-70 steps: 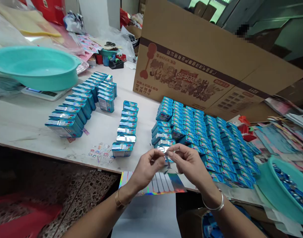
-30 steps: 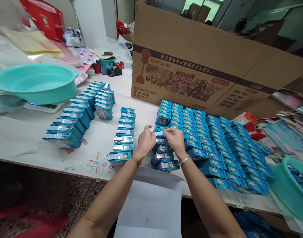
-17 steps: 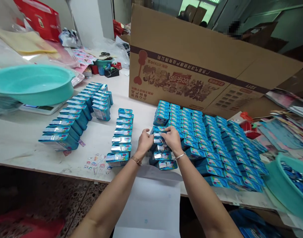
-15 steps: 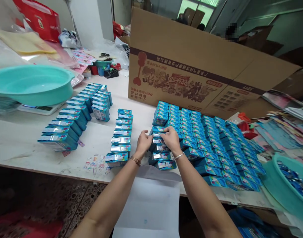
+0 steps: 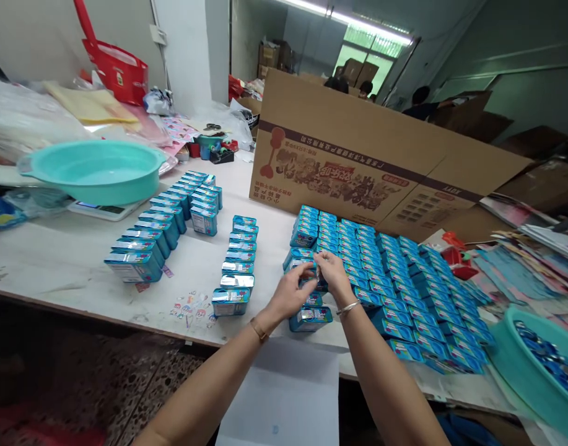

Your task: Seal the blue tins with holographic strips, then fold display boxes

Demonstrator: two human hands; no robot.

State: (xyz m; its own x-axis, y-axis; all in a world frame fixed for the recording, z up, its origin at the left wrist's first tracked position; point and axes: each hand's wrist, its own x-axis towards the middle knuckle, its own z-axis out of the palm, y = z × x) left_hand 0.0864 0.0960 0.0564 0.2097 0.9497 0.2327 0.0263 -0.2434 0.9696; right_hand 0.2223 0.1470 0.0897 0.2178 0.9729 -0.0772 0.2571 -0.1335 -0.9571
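My left hand (image 5: 290, 291) is over a short row of small blue boxes. Its thumb and fingers are apart, with the tips close to my right hand. My right hand (image 5: 332, 275) is pinched closed at the row's right side; a small shiny bit shows by its fingertips, too small to name. Both hands partly cover the boxes beneath. The nearest blue box (image 5: 310, 319) of this row stands upright in front of my wrists. To the left is another row of blue boxes (image 5: 238, 267), and to the right are dense rows of blue boxes (image 5: 399, 303).
A large cardboard carton (image 5: 339, 155) stands behind the boxes. At left, a turquoise basin (image 5: 98, 176) sits on a white scale (image 5: 104, 210), near more blue boxes (image 5: 137, 263). Another turquoise basin (image 5: 511, 347) at right holds blue wrapped pieces. Loose stickers (image 5: 191, 310) lie near the table edge.
My left hand has moved in from the row's left side to meet my right hand, its fingers over the boxes. My right hand has shifted slightly. The camera view has tilted up.
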